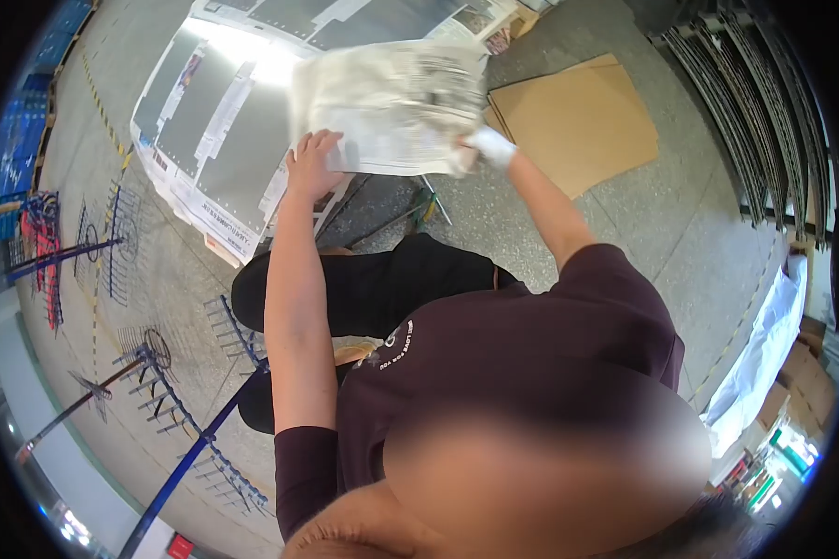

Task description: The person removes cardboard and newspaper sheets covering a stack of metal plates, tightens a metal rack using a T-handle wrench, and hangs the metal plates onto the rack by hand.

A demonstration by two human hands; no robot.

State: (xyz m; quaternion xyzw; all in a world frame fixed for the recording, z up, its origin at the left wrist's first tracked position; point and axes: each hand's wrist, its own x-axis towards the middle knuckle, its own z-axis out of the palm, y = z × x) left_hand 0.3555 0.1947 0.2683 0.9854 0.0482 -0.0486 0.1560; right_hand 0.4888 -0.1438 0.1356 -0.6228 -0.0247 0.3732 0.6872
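A newspaper sheet [391, 107], smeared by motion, spreads over the near right part of a stack of grey panels [252, 121]. My left hand [315, 166] lies with fingers spread at the sheet's near left corner, over the edge of the stack. My right hand [475, 149], with a white covering around the wrist and palm, grips the sheet's near right corner; its fingertips are blurred. Strips of printed paper [224, 116] lie on the panels, and more printed paper [200, 210] hangs out along the near left side.
Flat brown cardboard [583, 121] lies on the floor at right. Dark panels stand in a rack [746, 112] farther right. Blue racks with prongs [191, 429] stand at lower left. A thin tool [433, 198] shows below the newspaper. Blue stacked goods [14, 130] line the far left.
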